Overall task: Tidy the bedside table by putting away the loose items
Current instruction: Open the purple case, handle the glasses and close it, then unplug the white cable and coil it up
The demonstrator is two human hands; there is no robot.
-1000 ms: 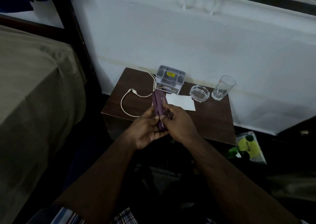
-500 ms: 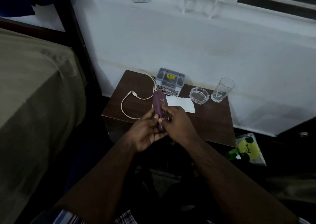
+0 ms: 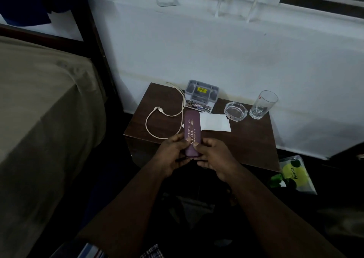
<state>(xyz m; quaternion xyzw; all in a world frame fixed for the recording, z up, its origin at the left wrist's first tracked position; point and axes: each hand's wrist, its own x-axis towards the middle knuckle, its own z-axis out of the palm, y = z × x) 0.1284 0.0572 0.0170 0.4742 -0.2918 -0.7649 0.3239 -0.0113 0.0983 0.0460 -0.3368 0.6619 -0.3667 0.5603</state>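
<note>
Hands, two (image 3: 173,155) (image 3: 211,159), grip one purple case (image 3: 192,127).

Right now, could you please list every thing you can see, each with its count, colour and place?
purple hard spectacle case: 1, purple, held above table's front edge
grey plastic organiser: 1, grey, table back
white charging cable: 1, white, table left
white paper sheet: 1, white, table middle
clear glass ashtray: 1, clear, right of organiser
clear drinking glass: 1, clear, back right corner
dark wooden bedside table: 1, brown, against wall
bed: 1, olive, left
yellow-green packet: 1, floor right
left hand: 1, on case
right hand: 1, on case
</note>
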